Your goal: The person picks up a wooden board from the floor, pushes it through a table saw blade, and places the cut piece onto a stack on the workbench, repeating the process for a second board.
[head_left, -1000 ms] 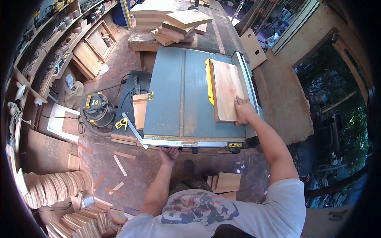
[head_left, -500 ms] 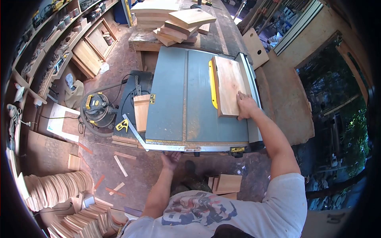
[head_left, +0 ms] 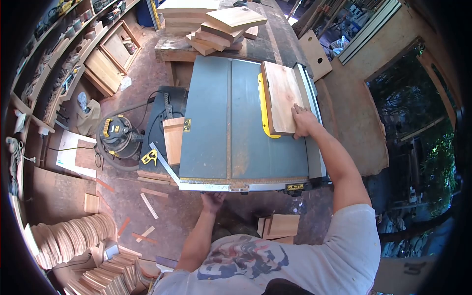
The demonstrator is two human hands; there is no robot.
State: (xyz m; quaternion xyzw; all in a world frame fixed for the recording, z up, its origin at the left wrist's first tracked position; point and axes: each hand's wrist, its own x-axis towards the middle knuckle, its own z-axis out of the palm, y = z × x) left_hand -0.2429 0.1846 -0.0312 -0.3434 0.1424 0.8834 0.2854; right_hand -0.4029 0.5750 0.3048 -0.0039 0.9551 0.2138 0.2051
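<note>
A thick wooden board [head_left: 283, 96] lies flat on the grey table saw top [head_left: 206, 118], between the yellow blade guard [head_left: 264, 105] and the metal rip fence [head_left: 310, 105]. My right hand [head_left: 304, 121] grips the board's near right corner, fingers over its top and thumb at the near end. Below the saw's front rail [head_left: 206, 187], my left hand [head_left: 213, 201] is palm up with its fingers reaching to the rail's underside. Their tips are partly hidden, and I see nothing held there.
More boards [head_left: 221, 32] are stacked on the workbench beyond the saw. At left are a shop vacuum [head_left: 118, 132], a yellow-handled square [head_left: 150, 157] and a wood block [head_left: 173, 140]. Offcuts [head_left: 149, 205] litter the floor. Further boards [head_left: 282, 226] lie near my feet.
My right hand and the board have moved forward along the fence, away from me. The near end of the yellow guard shows more now. My left hand stays at the front rail.
</note>
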